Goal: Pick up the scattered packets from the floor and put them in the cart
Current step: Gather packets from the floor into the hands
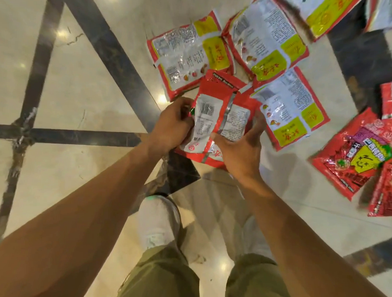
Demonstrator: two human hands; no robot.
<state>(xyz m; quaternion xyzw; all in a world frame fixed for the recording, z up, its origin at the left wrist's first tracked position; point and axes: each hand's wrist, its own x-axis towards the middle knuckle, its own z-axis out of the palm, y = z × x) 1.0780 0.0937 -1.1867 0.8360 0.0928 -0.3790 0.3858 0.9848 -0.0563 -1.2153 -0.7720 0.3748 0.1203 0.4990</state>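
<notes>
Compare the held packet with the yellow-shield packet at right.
The held packet shows its back, barcode and silver seam; the shield packet shows its printed front. The held packet is gripped by left hand and right hand; the shield packet lies on the floor. Both are red.

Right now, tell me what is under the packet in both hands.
Beneath the held packet, a left floor packet, a right floor packet and the dark floor stripe show; the rest is hidden.

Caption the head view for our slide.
A red packet held by left hand and right hand, among packets scattered on the floor.
</notes>
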